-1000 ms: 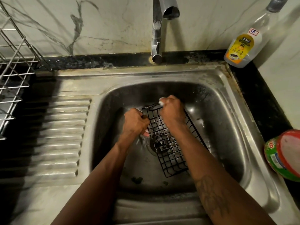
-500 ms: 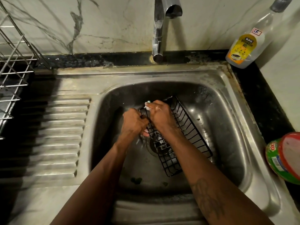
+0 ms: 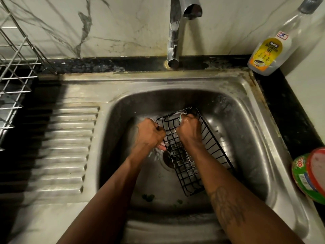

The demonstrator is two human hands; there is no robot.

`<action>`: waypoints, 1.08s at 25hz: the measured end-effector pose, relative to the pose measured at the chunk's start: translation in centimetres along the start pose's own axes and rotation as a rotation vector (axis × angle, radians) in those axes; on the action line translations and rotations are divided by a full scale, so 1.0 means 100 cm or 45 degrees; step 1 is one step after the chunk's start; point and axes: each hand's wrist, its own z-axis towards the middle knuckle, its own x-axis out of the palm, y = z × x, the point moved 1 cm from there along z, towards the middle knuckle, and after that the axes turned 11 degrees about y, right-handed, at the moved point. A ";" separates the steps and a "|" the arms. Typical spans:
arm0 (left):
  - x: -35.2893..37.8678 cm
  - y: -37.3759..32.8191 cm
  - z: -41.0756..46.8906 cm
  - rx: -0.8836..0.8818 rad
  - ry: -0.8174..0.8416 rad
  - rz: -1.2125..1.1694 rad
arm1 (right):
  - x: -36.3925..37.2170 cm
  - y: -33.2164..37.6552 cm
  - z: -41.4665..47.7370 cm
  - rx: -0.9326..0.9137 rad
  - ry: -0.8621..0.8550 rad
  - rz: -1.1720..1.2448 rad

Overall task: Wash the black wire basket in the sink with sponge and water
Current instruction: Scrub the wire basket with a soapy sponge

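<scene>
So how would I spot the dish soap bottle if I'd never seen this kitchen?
Find the steel sink and follow its back rim past the tap to the right-hand corner, where the black counter meets the pale wall. The bottle stands there: tall and clear, with a yellow label and a dark cap, unlike the squat green tub with a red lid nearer the front.

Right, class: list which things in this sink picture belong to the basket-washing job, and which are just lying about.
In the job: black wire basket, sink, sponge in the right hand, left hand with its grip on the basket's rim, tap.

Lying about: dishwash gel bottle, green Exo tub, metal dish rack.
</scene>
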 end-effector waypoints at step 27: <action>-0.008 -0.003 -0.003 0.089 -0.098 0.133 | 0.026 0.034 0.005 0.002 0.119 0.472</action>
